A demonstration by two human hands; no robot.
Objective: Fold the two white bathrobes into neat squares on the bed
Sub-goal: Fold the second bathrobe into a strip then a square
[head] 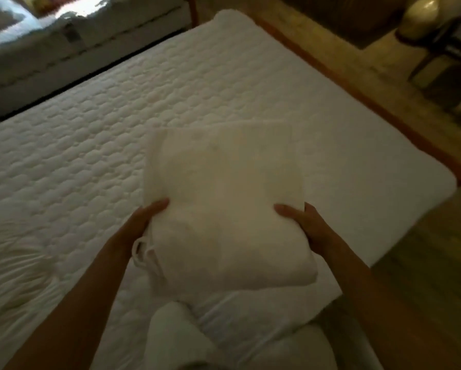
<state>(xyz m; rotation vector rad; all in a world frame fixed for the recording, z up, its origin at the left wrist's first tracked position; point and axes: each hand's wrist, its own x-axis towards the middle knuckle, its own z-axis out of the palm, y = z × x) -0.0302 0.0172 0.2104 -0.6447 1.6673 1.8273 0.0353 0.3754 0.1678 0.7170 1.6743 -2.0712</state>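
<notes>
A white bathrobe (224, 198), folded into a thick square, is held above the quilted white bed (90, 145). My left hand (143, 217) grips its left edge and my right hand (301, 222) grips its right edge, thumbs on top. A belt loop (141, 249) hangs from the lower left corner of the bundle. More white fabric (176, 335), rolled or bunched, lies at the near edge of the bed below the held robe; I cannot tell whether it is the second bathrobe.
The bed's right edge meets a wooden frame (357, 94) and a wood floor (424, 263). A chair with a cushion (424, 17) stands at the far right. A pale sofa (63, 49) lies beyond the bed's far left edge.
</notes>
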